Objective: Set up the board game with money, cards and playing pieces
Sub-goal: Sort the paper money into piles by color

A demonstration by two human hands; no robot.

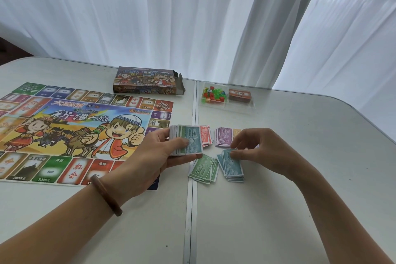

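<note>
— Money stack [188,141]: where?
— Gripped in left hand [162,154], at the right edge of the board [75,130]. Palm up, thumb pressed across the top blue 1000 note, fingers curled beneath. Brown bangle [106,195] on the wrist, forearm crossing the board's near corner.
— And right hand [257,148]?
— Arched palm-down over blue pile [233,166], fingers [235,153] bent, pinching the far edge of the topmost note.
— Around them?
— Green pile [203,169] just left of the blue; red pile [205,136] and purple pile [224,137] behind, all flat on the bench [300,178]. Farther back, open game box [147,80], plus clear tray [246,109] with playing pieces [211,94] and card deck [239,94].
</note>
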